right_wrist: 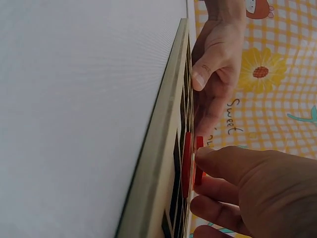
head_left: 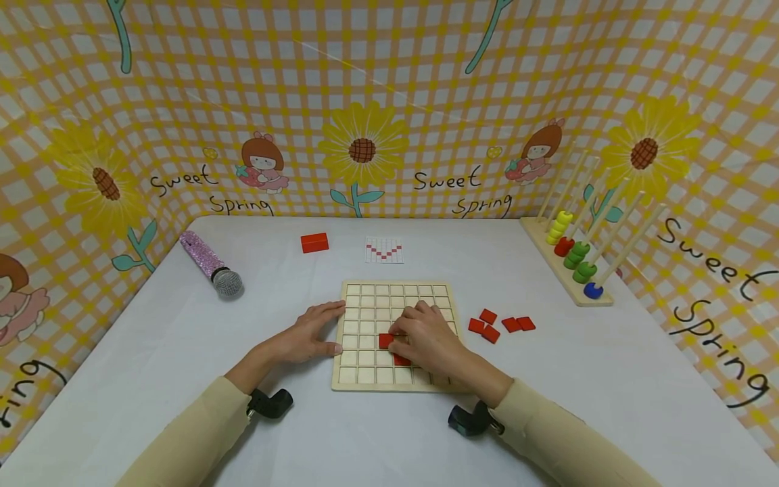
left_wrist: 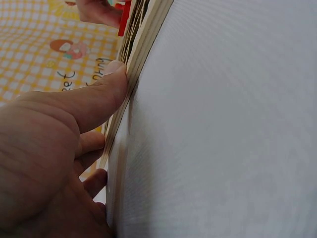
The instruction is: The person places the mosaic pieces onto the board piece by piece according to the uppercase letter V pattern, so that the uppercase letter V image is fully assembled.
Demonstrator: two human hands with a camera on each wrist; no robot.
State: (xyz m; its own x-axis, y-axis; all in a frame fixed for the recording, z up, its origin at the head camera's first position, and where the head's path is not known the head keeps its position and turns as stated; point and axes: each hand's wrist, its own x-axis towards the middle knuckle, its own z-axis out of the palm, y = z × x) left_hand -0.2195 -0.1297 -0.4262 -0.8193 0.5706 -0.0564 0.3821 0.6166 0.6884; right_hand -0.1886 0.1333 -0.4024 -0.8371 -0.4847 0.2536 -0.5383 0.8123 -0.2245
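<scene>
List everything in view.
Table: one, white, underneath
Backdrop: one, multicoloured, behind
Board: one, pale wood, centre
Loose tiles: five, red, right of board
Other tiles: two visible, red, one on board, one held
Block: one, red, beyond board
Card: one, white, beyond board
Microphone: one, pink, left
Rack: one, wooden, right
Beads: several, multicoloured, on rack
Cameras: two, black, wrists
Sleeves: two, beige, forearms
Left hand: one, bare, board edge
Right hand: one, bare, over board

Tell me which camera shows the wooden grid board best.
The head view: it looks down on the wooden grid board, with most squares visible, though the right hand covers some. The left wrist view shows mainly its edge; the right wrist view shows it nearly edge-on.
</scene>
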